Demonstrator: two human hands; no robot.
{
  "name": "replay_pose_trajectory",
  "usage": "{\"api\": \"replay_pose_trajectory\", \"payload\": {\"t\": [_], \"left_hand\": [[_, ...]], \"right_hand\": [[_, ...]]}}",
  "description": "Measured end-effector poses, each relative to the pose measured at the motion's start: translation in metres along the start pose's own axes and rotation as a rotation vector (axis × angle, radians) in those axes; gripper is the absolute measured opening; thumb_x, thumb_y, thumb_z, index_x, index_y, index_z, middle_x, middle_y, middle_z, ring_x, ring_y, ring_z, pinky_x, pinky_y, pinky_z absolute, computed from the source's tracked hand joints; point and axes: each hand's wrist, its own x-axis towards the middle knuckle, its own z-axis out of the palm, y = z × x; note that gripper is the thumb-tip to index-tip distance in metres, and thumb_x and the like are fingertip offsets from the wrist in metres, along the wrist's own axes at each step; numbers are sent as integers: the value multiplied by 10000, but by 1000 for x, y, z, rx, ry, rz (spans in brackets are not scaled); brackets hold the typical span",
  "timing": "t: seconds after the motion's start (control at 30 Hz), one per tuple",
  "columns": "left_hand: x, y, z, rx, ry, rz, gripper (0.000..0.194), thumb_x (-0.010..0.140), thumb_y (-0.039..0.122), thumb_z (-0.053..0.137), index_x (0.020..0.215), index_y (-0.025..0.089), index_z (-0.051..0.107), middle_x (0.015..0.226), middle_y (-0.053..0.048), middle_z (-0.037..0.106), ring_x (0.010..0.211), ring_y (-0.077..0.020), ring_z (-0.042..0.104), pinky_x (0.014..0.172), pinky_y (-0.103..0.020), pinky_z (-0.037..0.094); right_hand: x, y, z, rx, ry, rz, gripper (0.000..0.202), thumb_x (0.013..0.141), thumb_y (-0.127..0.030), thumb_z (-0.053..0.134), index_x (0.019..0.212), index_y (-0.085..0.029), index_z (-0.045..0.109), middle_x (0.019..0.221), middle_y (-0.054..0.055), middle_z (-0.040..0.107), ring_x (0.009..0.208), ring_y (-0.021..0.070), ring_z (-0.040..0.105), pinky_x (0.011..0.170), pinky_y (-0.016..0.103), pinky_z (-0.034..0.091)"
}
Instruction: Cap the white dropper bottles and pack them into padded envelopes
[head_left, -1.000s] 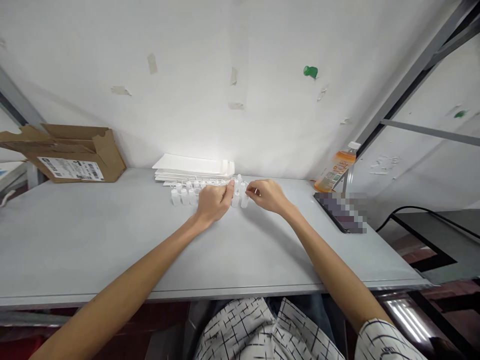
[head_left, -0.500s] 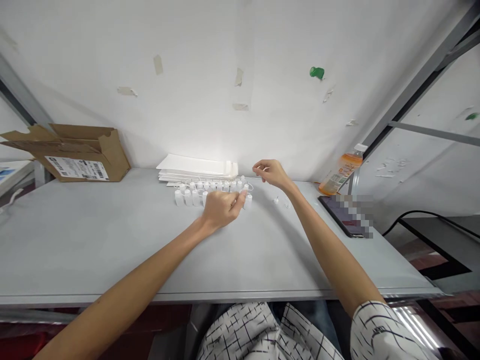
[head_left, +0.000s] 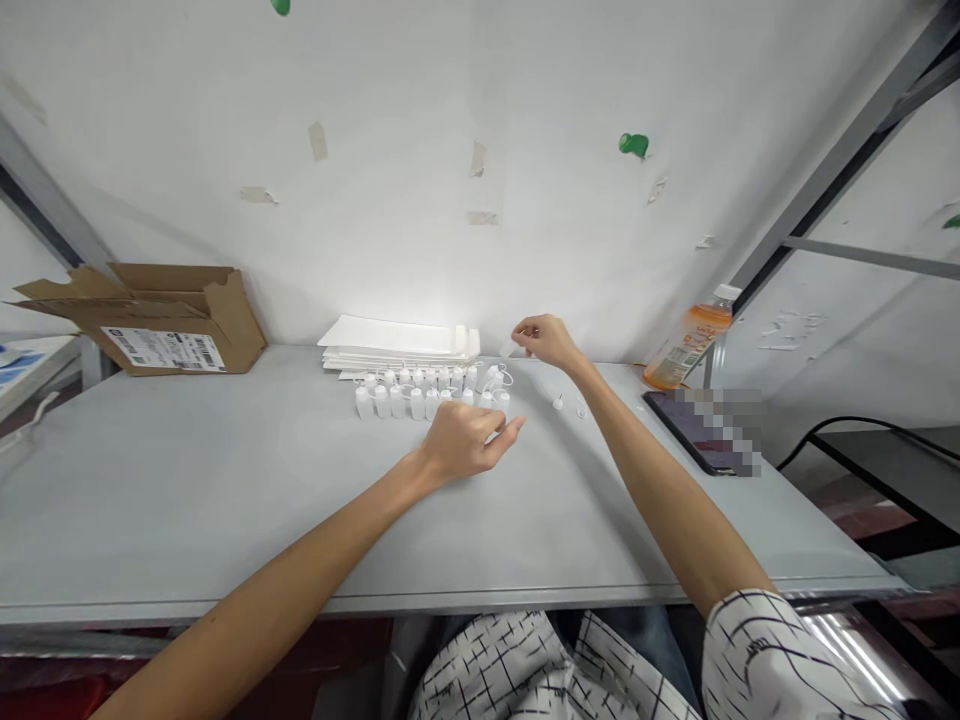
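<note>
Carefully, I keep my left hand (head_left: 466, 444) loosely curled, empty, beside the bottles (head_left: 431, 392), right hand (head_left: 546, 340) pinching a small cap (head_left: 508, 347) at one o'clock.

Left hand (head_left: 466, 443) rests loosely curled on grey table (head_left: 187, 480), centre frame, just in front of rows of small white bottles (head_left: 420, 392). Right hand (head_left: 546, 340) raised behind them, pinching a small white piece (head_left: 509, 347). Two tiny caps (head_left: 568, 405) lie right of bottles. Cardboard box (head_left: 161, 318) upper left, orange drink bottle (head_left: 688, 336) right.
</note>
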Motion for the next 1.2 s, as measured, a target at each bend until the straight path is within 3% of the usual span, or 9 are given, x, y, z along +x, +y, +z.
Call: {"api": "replay_pose_trajectory", "payload": {"t": [0.13, 0.27, 0.37, 0.47, 0.6, 0.7, 0.83, 0.93, 1.2], "left_hand": [[-5, 5, 7, -31, -53, 59, 552, 968, 392, 355, 457, 185, 367, 380, 27, 302, 388, -89, 203, 436, -282, 138], [-10, 10, 16, -71, -72, 43, 531, 966, 421, 399, 509, 174, 507, 414, 9, 423, 403, -97, 332, 442, -269, 185], [-11, 15, 19, -133, -75, -97, 431, 923, 509, 501, 764, 154, 685, 523, 1, 565, 475, -116, 473, 484, -247, 295], [-11, 18, 18, -240, -136, -188, 440, 878, 540, 584, 1094, 172, 687, 715, -1, 668, 527, -111, 516, 555, -244, 382], [-10, 17, 19, -379, -228, -215, 344, 937, 443, 513, 1090, 186, 684, 721, 12, 626, 542, -106, 493, 559, -236, 379], [-10, 14, 21, -443, -253, -292, 356, 934, 409, 493, 1136, 157, 644, 716, 15, 593, 516, -103, 487, 529, -235, 354], [-10, 13, 21, -425, -302, -315, 353, 918, 376, 479, 1166, 150, 589, 705, 31, 567, 488, -98, 465, 522, -240, 317], [-10, 13, 19, -396, -334, -307, 321, 914, 370, 467, 1121, 159, 592, 641, 48, 519, 505, -110, 446, 540, -245, 298], [-10, 14, 20, -347, -374, -319, 375, 907, 389, 457, 1171, 159, 592, 660, 28, 524, 596, -148, 477, 602, -272, 328]], "right_hand": [[-36, 2, -41, 125, 126, 32, 200, 806, -308, 612, 828, -128, 698, 585, 28, 613, 496, 122, 538, 513, 252, 394], [-85, -2, -65, 326, -59, 56, 244, 784, -378, 674, 788, -134, 686, 548, 13, 576, 446, 96, 445, 434, 246, 330], [-112, -8, -61, 455, -254, 74, 240, 782, -372, 694, 777, -133, 688, 542, 9, 584, 450, 92, 446, 425, 242, 326], [-123, -18, -45, 528, -417, 30, 225, 800, -354, 685, 802, -130, 700, 572, 9, 599, 492, 100, 505, 432, 229, 354], [-123, -25, -31, 594, -502, -38, 249, 819, -380, 668, 866, -138, 701, 687, 34, 654, 581, 131, 603, 448, 227, 405], [-119, -12, -37, 464, -344, 20, 287, 855, -428, 617, 886, -152, 690, 700, 36, 665, 541, 126, 592, 462, 238, 394], [-114, 27, -53, -95, -19, 152, 183, 845, -323, 622, 826, -162, 706, 729, 61, 704, 606, 158, 607, 573, 274, 401], [-113, 50, -57, -379, -74, 249, 114, 813, -254, 649, 871, -198, 729, 835, 60, 742, 756, 206, 651, 618, 276, 384], [-108, 45, -28, -371, -114, 207, 269, 890, -421, 562, 991, -234, 727, 919, 24, 756, 798, 178, 663, 631, 264, 364]]}}
